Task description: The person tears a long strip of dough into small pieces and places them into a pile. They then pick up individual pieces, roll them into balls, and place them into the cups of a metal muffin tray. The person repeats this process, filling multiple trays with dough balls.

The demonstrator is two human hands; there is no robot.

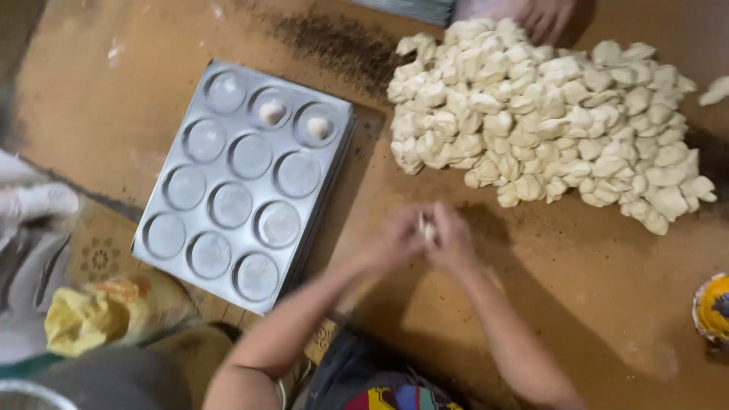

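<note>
Both hands meet over the brown table (577, 296), just below the dough heap. The left hand (396, 237) and the right hand (453, 241) press together around a small dough piece (427, 228), of which only a pale sliver shows between them. The picture is blurred there, but the fingers of both hands curl in on the piece, cupping it from either side.

To the left lies a metal tray (156, 243), set at a slant on top of other trays like it. It has twelve round cups in four rows of three. Two cups in the top row are filled: a dough ball (271, 113) sits in the middle cup and a second ball (318, 127) in the right one. The other ten cups hold only a dusting of flour.

The heap (547, 114) of cut dough lumps spreads across the upper right of the table, well apart from the tray. One stray lump (716, 89) lies by the right edge. Another person's hand (548, 18) rests at the top edge of the heap.

At lower left a yellow cloth (76, 319) lies bunched beside the tray. A colourful bowl (712, 307) shows partly at the right edge; what it holds cannot be told.
</note>
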